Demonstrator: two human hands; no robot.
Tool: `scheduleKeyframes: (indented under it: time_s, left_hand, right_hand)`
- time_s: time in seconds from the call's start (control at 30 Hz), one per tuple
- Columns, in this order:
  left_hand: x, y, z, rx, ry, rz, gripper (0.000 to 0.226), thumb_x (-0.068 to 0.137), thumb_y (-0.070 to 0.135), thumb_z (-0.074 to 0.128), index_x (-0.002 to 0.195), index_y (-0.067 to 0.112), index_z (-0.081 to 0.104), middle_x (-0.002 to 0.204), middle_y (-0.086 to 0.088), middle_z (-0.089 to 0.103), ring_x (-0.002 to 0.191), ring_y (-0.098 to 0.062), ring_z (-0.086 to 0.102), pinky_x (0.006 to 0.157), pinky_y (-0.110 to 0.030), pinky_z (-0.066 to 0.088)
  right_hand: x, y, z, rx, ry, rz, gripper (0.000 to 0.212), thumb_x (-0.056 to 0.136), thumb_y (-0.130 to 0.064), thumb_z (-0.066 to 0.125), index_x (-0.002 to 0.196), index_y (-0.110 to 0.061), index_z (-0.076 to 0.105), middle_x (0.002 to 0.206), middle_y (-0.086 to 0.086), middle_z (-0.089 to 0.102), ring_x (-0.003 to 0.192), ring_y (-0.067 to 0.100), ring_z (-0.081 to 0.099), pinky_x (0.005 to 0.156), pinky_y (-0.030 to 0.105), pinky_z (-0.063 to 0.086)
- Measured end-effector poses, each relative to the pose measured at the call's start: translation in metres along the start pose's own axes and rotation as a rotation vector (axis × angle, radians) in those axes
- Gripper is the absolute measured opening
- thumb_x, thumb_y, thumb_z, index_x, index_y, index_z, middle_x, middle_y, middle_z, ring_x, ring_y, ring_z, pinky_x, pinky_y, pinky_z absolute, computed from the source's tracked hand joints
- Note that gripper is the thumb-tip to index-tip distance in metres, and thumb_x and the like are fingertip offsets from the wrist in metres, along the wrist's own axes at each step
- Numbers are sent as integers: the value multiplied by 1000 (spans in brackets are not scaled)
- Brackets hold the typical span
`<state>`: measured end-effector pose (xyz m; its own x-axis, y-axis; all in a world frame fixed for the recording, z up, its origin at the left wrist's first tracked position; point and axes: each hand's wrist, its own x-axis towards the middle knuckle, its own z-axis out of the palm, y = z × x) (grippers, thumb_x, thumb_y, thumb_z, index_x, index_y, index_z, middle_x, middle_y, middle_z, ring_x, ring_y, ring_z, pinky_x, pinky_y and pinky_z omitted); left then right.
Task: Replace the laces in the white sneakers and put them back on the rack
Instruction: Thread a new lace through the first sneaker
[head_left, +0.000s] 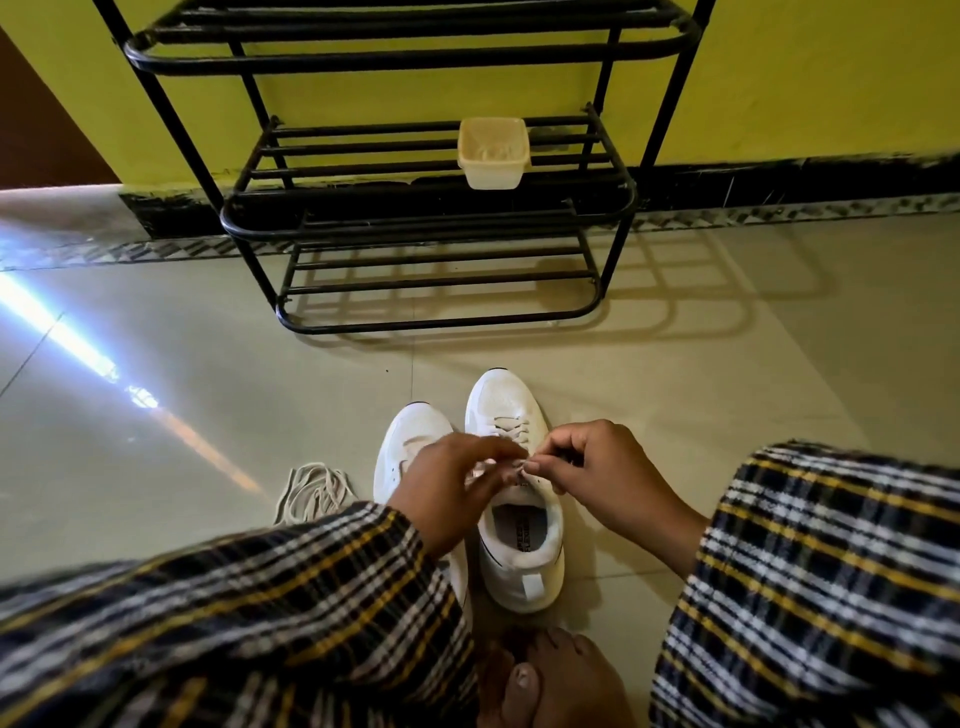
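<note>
Pale glossy tiles make up the floor (208, 415), which runs back to a yellow wall (805, 78) with a dark skirting band along its foot. Against that wall stands a black metal rack (431, 317) with barred shelves; its lowest shelf sits just above the floor, and the one above carries a small cream plastic tub (493, 151) toward the right side.

Plaid sleeves (831, 571) in dark blue, yellow and white fill both lower corners. Between them, on the floor in front of the rack, two white sneakers stand side by side with toes pointing at the rack. The right sneaker (519, 525) is set slightly farther forward; its opening and heel tab show plainly, and a lace (511, 428) crosses its eyelets near the toe. The left sneaker (410, 441) is largely covered by the left wrist and sleeve.

Over the right sneaker's tongue the two hands meet. The left hand (452, 488) has its fingers curled and pinches a bit of lace at its fingertips. The right hand (592, 467) likewise pinches the lace between thumb and forefinger, the other fingers folded in.

Left of the left sneaker, a loose bundle of off-white laces (314, 491) lies on the floor, just beside the sleeve. Bare toes (524, 675) show at the bottom edge.
</note>
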<state>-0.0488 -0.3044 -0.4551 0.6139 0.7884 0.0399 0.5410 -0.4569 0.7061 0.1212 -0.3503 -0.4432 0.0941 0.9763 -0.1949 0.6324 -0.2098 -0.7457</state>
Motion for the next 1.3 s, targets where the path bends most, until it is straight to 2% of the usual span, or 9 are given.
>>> scheduleKeyframes:
  time_s: [0.1,0.2,0.27,0.33,0.47,0.63,0.8,1.1,1.3]
  left_hand:
    - [1,-4,11,-44,34,-57,13,89,21,63,99,22,72,89,11,72,85,1,59,77,-9,42]
    - [2,-13,15,-43,89,-189,12,90,21,61,95,25,71,85,11,72,79,-2,62,75,-20,46]
    - [2,-12,18,-41,81,-243,12,90,21,61,92,27,71,86,11,72,72,0,59,71,-17,43]
    - [2,-11,22,-18,80,-240,11,88,22,64,92,26,73,91,9,70,80,-4,59,75,-17,41]
    - [2,-9,29,107,47,-234,12,86,31,65,95,30,73,92,11,69,91,-10,57,79,-24,44]
    - [8,-3,36,441,3,-157,26,93,42,47,107,32,67,104,10,63,107,-15,47,91,-30,34]
    - [10,1,46,575,-85,-179,33,97,43,37,119,32,59,117,8,50,118,-17,34,92,-29,26]
    - [12,-1,51,402,-55,-323,25,92,42,50,112,36,64,115,7,41,112,-19,33,93,-33,27]
    - [8,-6,59,379,-63,-268,20,91,43,52,105,38,66,123,11,27,115,-17,23,98,-32,23]
  right_hand:
    - [-1,4,4,67,34,1,11,82,-25,71,73,-21,68,57,-11,57,59,6,52,61,19,40]
    - [2,19,7,80,94,96,13,79,-26,74,71,-22,65,61,-9,60,57,8,53,62,23,44]
    - [3,30,9,6,45,177,13,78,-30,75,78,-19,67,70,-6,64,63,12,58,66,27,51]
    - [3,39,16,-62,-27,208,23,76,-35,75,88,-18,68,84,-2,69,74,15,62,72,27,52]
    - [3,46,28,-99,-39,188,29,79,-29,73,100,-11,67,96,4,68,83,14,59,65,18,38]
    - [-1,50,34,-42,71,129,21,80,-25,69,88,-6,70,82,8,70,78,23,64,69,28,48]
    - [0,54,36,-2,68,137,16,79,-23,69,87,-9,70,80,7,70,77,23,65,72,32,52]
    - [2,56,35,-24,17,138,20,81,-28,67,90,-10,71,84,6,70,79,20,64,66,22,46]
    - [2,56,37,-8,40,165,24,80,-33,71,87,-10,72,82,6,70,77,20,65,64,22,47]
